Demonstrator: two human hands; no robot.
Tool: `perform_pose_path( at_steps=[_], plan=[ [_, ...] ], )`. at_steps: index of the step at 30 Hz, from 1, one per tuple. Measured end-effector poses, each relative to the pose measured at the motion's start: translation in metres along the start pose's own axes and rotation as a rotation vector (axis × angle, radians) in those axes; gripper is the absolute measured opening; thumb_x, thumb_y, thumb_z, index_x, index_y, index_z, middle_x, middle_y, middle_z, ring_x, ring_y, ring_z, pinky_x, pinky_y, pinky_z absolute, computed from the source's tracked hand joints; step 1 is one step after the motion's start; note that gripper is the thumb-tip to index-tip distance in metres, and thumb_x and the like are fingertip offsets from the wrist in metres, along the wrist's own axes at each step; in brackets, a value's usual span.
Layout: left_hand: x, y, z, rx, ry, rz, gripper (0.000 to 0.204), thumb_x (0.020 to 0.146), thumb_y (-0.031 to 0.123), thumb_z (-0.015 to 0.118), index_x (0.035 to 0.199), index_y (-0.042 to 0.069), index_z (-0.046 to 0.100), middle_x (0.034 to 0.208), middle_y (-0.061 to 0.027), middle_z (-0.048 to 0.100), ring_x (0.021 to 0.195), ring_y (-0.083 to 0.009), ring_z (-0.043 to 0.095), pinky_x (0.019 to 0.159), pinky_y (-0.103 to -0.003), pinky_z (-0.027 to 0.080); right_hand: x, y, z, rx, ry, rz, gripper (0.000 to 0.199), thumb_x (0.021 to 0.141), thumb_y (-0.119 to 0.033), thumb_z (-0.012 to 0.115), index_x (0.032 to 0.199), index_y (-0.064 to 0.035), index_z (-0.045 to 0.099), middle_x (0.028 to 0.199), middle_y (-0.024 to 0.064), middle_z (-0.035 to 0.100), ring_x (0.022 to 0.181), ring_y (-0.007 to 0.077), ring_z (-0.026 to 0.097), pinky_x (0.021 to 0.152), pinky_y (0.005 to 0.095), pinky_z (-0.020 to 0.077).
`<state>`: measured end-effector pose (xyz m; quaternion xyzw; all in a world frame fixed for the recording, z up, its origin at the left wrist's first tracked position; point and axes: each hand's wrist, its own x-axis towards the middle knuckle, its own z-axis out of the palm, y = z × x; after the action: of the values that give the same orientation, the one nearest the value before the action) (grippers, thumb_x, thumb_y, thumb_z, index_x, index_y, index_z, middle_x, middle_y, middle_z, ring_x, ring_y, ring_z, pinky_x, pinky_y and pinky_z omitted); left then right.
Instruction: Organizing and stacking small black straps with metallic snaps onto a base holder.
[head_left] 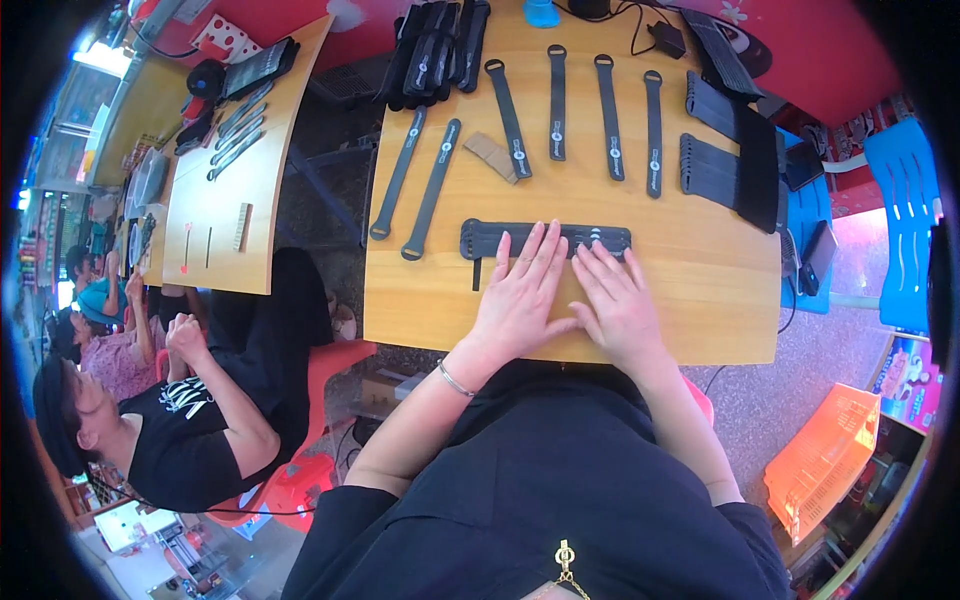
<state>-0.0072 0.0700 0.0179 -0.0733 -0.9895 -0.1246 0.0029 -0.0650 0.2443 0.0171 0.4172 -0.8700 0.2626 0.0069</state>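
The strap bundle (485, 239) lies on the table (700, 310) before me, apparently gathered; my left hand (522, 298) and right hand (622, 308) rest flat on it, fingers straight, gripping nothing. Beyond, six single straps (557, 108) lie ungathered.

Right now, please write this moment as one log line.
left hand: flat, fingers on black strap bundle | right hand: fingers on its right part | loose straps: beyond | table: wooden
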Motion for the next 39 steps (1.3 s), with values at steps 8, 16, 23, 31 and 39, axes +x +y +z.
perform_pose_path(
  at_steps=[8,16,23,31,39],
  plan=[
    [0.000,0.001,-0.002,-0.063,0.036,0.015,0.091,0.075,0.062,0.060,0.143,0.007,0.035,0.154,-0.0137,0.021,0.144,-0.0276,0.016,0.114,-0.055,0.007,-0.012,-0.005,-0.005,-0.196,-0.104,0.126,0.061,0.085,-0.032,0.062,0.136,-0.0038,0.046,0.145,0.0073,0.041,0.135,0.0183,0.037,0.112,0.0565,0.0147],
    [-0.002,-0.001,-0.003,-0.047,0.038,0.003,0.091,0.078,0.069,0.050,0.145,0.008,0.033,0.154,-0.0153,0.021,0.144,-0.0294,0.017,0.113,-0.055,0.008,-0.020,0.005,-0.012,-0.204,-0.053,0.209,0.060,0.084,-0.025,0.064,0.137,-0.0044,0.045,0.144,0.0082,0.043,0.135,0.0187,0.037,0.114,0.0537,0.0134],
    [-0.012,-0.010,-0.017,-0.141,0.061,0.077,0.085,0.084,0.059,0.052,0.144,0.002,0.031,0.152,-0.0179,0.024,0.143,-0.0322,0.018,0.115,-0.048,0.014,-0.019,0.018,-0.012,0.021,0.135,0.191,0.058,0.081,-0.019,0.066,0.134,-0.0041,0.047,0.136,0.0105,0.050,0.131,0.0261,0.042,0.114,0.0487,0.0202],
    [-0.028,-0.018,-0.016,-0.108,0.071,0.027,0.084,0.084,0.055,0.057,0.139,-0.005,0.035,0.150,-0.0208,0.027,0.142,-0.0316,0.020,0.115,-0.048,0.015,0.008,-0.008,-0.014,0.034,-0.073,-0.057,0.069,0.080,-0.027,0.069,0.138,-0.0019,0.041,0.142,0.0139,0.042,0.135,0.0289,0.035,0.113,0.0468,0.0230],
    [-0.022,-0.023,-0.012,-0.122,0.090,0.045,0.084,0.083,0.055,0.057,0.137,-0.006,0.037,0.149,-0.0214,0.029,0.141,-0.0334,0.022,0.115,-0.047,0.017,0.007,-0.008,-0.001,-0.070,-0.171,-0.078,0.074,0.081,-0.035,0.067,0.139,0.0007,0.037,0.146,0.0172,0.037,0.137,0.0297,0.032,0.113,0.0458,0.0225]
  ],
)
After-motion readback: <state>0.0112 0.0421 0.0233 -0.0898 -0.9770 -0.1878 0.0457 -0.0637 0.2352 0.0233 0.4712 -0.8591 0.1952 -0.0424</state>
